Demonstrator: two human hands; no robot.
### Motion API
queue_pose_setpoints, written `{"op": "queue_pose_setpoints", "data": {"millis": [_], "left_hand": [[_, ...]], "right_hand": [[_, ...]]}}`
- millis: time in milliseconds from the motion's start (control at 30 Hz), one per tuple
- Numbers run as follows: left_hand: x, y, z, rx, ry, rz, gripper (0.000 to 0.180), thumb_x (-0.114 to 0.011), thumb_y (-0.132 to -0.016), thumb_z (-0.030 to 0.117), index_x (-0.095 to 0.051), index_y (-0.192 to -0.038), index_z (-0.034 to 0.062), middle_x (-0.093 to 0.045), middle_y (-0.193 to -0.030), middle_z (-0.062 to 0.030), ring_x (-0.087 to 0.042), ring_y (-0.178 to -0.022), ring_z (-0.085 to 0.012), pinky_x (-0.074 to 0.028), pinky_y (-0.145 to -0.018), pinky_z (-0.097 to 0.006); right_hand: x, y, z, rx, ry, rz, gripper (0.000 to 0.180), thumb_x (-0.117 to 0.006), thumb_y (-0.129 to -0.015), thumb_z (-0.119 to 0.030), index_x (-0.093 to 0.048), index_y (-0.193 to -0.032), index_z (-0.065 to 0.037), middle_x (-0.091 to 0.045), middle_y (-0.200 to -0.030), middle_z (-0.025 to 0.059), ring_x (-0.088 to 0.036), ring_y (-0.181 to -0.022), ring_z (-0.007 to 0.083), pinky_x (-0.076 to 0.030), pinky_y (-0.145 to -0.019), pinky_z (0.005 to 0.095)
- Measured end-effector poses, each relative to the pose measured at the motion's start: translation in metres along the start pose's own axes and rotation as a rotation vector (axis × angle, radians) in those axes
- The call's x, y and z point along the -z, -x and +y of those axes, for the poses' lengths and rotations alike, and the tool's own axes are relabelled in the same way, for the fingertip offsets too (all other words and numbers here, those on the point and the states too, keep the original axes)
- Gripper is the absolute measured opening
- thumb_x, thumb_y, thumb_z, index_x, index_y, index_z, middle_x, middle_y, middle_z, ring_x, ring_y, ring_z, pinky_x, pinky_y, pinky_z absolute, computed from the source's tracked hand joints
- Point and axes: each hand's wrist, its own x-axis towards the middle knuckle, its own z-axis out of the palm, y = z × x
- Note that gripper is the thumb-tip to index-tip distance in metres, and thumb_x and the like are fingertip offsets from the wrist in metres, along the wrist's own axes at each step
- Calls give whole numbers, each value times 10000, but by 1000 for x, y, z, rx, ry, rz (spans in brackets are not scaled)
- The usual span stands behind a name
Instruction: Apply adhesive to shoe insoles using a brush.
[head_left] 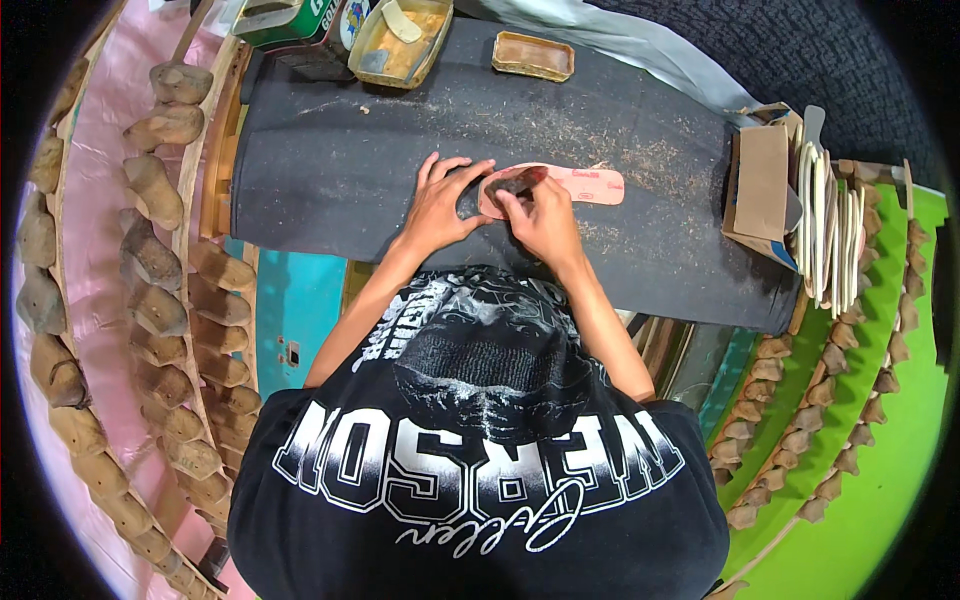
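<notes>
On the dark cloth-covered table [340,150] lies a pinkish-tan shoe insole [598,186] with small red markings, its long axis running left to right. My left hand [436,210] rests at the insole's left end, fingers and thumb spread around that edge. Over the same end, my right hand [545,222] is closed on a dark flat piece [516,183] held against the insole's surface. What kind of tool this piece is, I cannot make out. My right fingers cover part of it and the insole's middle.
Shavings [650,150] are scattered right of and beyond the insole. At the back stand a green tin [290,35], a yellowish tub [370,62] and a shallow tray [533,68]. A cardboard box [757,180] and stacked pale sole-shaped pieces [830,230] sit right. Shoe lasts [152,250] line racks both sides.
</notes>
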Motion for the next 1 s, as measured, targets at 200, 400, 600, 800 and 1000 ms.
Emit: {"op": "queue_pose_setpoints", "data": {"millis": [200, 400, 600, 800, 1000], "left_hand": [[-1, 1, -2, 30, 5, 6, 867, -925, -737, 286, -584, -1531, 226, -714, -1406, -8, -539, -1399, -267, -229, -1287, -571], [-3, 1, -3, -4, 12, 37, 892, -927, -711, 231, -586, -1535, 238, -747, -1347, 0, -549, -1387, -266, -233, -1288, -562], [0, 1, 0, 36, 13, 1, 847, -915, -730, 266, -604, -1515, 205, -724, -1390, 6, -560, -1384, -272, -241, -1295, -557], [-1, 0, -2, 56, 42, 8, 966, -965, -670, 329, -571, -1536, 165, -743, -1349, 12, -558, -1385, -276, -239, -1298, -556], [0, 0, -1, 55, 52, 10, 1054, -984, -640, 338, -524, -1568, 146, -752, -1309, 9, -562, -1380, -281, -242, -1300, -554]], "right_hand": [[-10, 9, -5, 20, -87, -117, 221, -743, -917, -32, -676, -1122, 15, -695, -1040, 178, -720, -918, 375, -581, -780, 442], [-14, 12, -6, 208, 26, -88, 211, -757, -890, -6, -673, -1083, -11, -675, -1007, 164, -696, -900, 393, -563, -764, 446], [-5, 9, -10, 118, 53, -107, 210, -747, -884, -9, -662, -1075, 10, -677, -988, 167, -698, -890, 394, -565, -773, 470], [-2, -8, 6, -109, -34, -102, 248, -750, -924, -38, -690, -1153, 35, -713, -1000, 186, -729, -836, 347, -581, -731, 414], [29, -34, 10, -79, 46, 201, 185, -746, -953, -48, -696, -1111, 33, -735, -977, 193, -761, -789, 287, -602, -700, 370]]}}
